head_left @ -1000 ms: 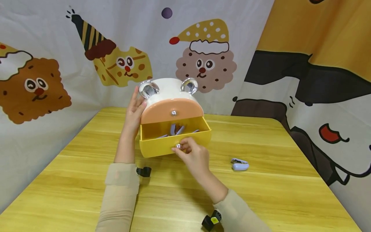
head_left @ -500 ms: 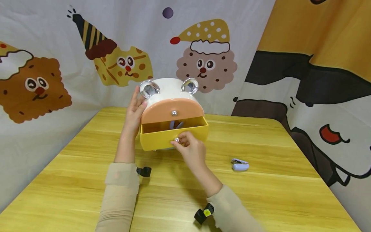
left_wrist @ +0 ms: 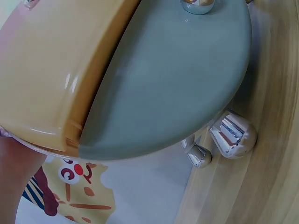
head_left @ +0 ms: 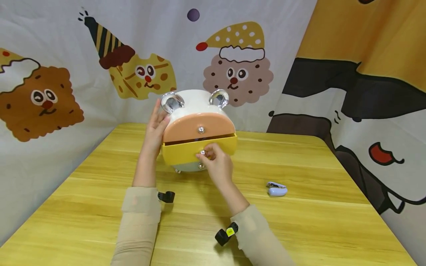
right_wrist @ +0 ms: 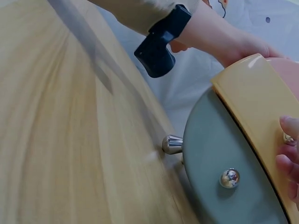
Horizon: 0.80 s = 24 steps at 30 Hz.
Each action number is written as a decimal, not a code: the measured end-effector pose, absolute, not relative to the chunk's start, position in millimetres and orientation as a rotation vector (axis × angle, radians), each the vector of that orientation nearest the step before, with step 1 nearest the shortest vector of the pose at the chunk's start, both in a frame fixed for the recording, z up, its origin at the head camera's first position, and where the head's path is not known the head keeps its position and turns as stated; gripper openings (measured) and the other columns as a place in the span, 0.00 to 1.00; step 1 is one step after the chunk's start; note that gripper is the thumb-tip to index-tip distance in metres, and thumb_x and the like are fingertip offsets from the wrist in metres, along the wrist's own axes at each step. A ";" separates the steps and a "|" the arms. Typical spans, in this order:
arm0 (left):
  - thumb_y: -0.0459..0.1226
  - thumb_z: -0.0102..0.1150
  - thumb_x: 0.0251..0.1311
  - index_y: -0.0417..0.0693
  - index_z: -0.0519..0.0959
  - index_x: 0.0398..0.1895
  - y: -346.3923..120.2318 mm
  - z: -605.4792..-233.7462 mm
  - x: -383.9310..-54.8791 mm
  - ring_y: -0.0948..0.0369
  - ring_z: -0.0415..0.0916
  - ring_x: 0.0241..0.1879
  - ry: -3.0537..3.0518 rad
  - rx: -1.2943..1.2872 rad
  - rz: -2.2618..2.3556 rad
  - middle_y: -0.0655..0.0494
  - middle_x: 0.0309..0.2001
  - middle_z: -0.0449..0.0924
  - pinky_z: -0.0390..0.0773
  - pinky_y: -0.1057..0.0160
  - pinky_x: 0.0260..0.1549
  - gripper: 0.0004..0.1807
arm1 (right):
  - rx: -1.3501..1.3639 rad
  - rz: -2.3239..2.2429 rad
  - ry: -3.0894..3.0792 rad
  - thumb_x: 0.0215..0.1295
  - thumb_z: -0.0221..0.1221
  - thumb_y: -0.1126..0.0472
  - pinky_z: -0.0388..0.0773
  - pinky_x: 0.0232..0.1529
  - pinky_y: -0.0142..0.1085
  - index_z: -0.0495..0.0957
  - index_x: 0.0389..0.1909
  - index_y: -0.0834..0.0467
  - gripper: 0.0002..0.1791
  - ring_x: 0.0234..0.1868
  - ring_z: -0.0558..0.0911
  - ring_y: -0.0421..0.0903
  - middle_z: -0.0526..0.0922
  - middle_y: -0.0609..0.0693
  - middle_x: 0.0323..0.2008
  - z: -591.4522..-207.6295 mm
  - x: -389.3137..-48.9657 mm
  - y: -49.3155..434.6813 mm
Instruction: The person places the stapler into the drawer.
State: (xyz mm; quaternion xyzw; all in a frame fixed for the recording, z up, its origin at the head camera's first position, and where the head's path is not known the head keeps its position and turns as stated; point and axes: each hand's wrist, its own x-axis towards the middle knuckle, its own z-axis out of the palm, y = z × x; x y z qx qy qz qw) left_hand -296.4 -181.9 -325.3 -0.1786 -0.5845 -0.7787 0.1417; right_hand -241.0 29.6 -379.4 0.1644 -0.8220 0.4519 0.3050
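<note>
A small rounded drawer box (head_left: 196,99), white with silver ears, stands on the table. Its front has a peach drawer (head_left: 183,129), a yellow drawer (head_left: 181,153) and a grey-green drawer (left_wrist: 173,79) at the bottom. The yellow drawer sticks out slightly, leaving a narrow gap above it; its contents are almost hidden. My right hand (head_left: 219,166) pinches the yellow drawer's silver knob (head_left: 202,152) between thumb and fingers. Against the box's left side lies my left hand (head_left: 155,129), fingers extended upward and thumb near the front edge.
A lilac mini stapler (head_left: 277,190) lies on the wooden table (head_left: 316,221) to the right. Behind the table hangs a cartoon-printed curtain (head_left: 186,44). Short silver feet (left_wrist: 231,135) hold the box off the tabletop. Each sleeve carries a black wrist camera (right_wrist: 159,49).
My right hand has pushed the yellow drawer most of the way in, covering the lilac staplers inside and uncovering the grey-green drawer below. The left hand stays at the box's side.
</note>
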 end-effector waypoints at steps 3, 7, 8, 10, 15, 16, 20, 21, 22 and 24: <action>0.35 0.47 0.71 0.67 0.50 0.76 -182.0 -324.6 -296.0 0.52 0.64 0.63 -1.691 -0.510 -2.241 0.43 0.69 0.59 0.70 0.63 0.57 0.34 | 0.421 1.212 -2.202 0.52 0.71 0.51 0.73 0.21 0.31 0.78 0.33 0.53 0.15 0.22 0.78 0.37 0.82 0.43 0.24 -377.8 -245.7 28.2; 0.34 0.48 0.70 0.67 0.50 0.76 -181.9 -324.1 -295.9 0.52 0.64 0.63 -1.699 -0.493 -2.247 0.44 0.69 0.59 0.70 0.63 0.57 0.35 | 0.402 1.217 -2.239 0.51 0.71 0.50 0.73 0.21 0.32 0.78 0.33 0.53 0.15 0.23 0.79 0.37 0.82 0.42 0.24 -375.7 -250.6 27.0; 0.34 0.49 0.70 0.66 0.50 0.76 -181.8 -324.1 -295.9 0.52 0.64 0.63 -1.696 -0.491 -2.250 0.44 0.69 0.59 0.70 0.62 0.57 0.35 | 0.401 1.216 -2.244 0.51 0.71 0.50 0.73 0.21 0.32 0.78 0.33 0.53 0.15 0.23 0.79 0.37 0.82 0.42 0.23 -375.2 -251.9 26.8; 0.35 0.49 0.70 0.66 0.51 0.76 -181.7 -323.9 -295.9 0.52 0.64 0.63 -1.692 -0.490 -2.258 0.44 0.69 0.59 0.70 0.63 0.56 0.35 | 0.401 1.214 -2.251 0.51 0.72 0.50 0.73 0.20 0.33 0.78 0.33 0.53 0.16 0.23 0.78 0.37 0.81 0.42 0.23 -374.1 -253.6 26.7; 0.35 0.49 0.70 0.68 0.52 0.75 -181.7 -324.5 -295.7 0.52 0.64 0.63 -1.673 -0.507 -2.268 0.44 0.69 0.59 0.70 0.64 0.57 0.35 | 0.405 1.216 -2.262 0.50 0.72 0.50 0.73 0.20 0.33 0.77 0.33 0.53 0.16 0.23 0.78 0.38 0.81 0.43 0.23 -372.0 -256.0 26.0; 0.35 0.49 0.70 0.68 0.51 0.75 -181.7 -324.7 -295.8 0.53 0.64 0.63 -1.669 -0.511 -2.269 0.44 0.69 0.59 0.70 0.64 0.56 0.35 | 0.407 1.216 -2.264 0.50 0.72 0.50 0.74 0.21 0.33 0.77 0.33 0.53 0.16 0.23 0.79 0.38 0.81 0.43 0.23 -372.0 -256.2 25.8; 0.35 0.49 0.70 0.67 0.51 0.75 -181.5 -324.3 -295.1 0.53 0.65 0.62 -1.664 -0.516 -2.271 0.44 0.69 0.60 0.70 0.63 0.56 0.35 | 0.403 1.224 -2.266 0.50 0.72 0.50 0.74 0.21 0.32 0.77 0.35 0.54 0.17 0.23 0.79 0.38 0.82 0.44 0.24 -373.9 -253.5 26.5; 0.35 0.49 0.70 0.67 0.51 0.75 -181.6 -324.1 -294.8 0.52 0.64 0.62 -1.666 -0.516 -2.273 0.44 0.69 0.59 0.70 0.63 0.56 0.35 | 0.401 1.226 -2.268 0.50 0.72 0.51 0.74 0.20 0.32 0.77 0.36 0.54 0.17 0.23 0.79 0.38 0.82 0.44 0.24 -375.1 -252.5 26.9; 0.35 0.49 0.70 0.67 0.51 0.75 -181.4 -324.4 -295.1 0.52 0.64 0.63 -1.669 -0.514 -2.274 0.44 0.69 0.59 0.70 0.63 0.57 0.35 | 0.397 1.228 -2.267 0.50 0.72 0.51 0.74 0.21 0.32 0.77 0.37 0.54 0.18 0.22 0.79 0.38 0.82 0.44 0.24 -376.6 -251.8 27.7; 0.35 0.49 0.70 0.68 0.50 0.75 -180.7 -324.7 -295.8 0.52 0.64 0.63 -1.672 -0.510 -2.273 0.44 0.69 0.59 0.70 0.63 0.57 0.35 | 0.385 1.233 -2.266 0.50 0.72 0.51 0.75 0.20 0.31 0.78 0.39 0.54 0.19 0.22 0.79 0.38 0.82 0.44 0.24 -380.5 -250.5 29.8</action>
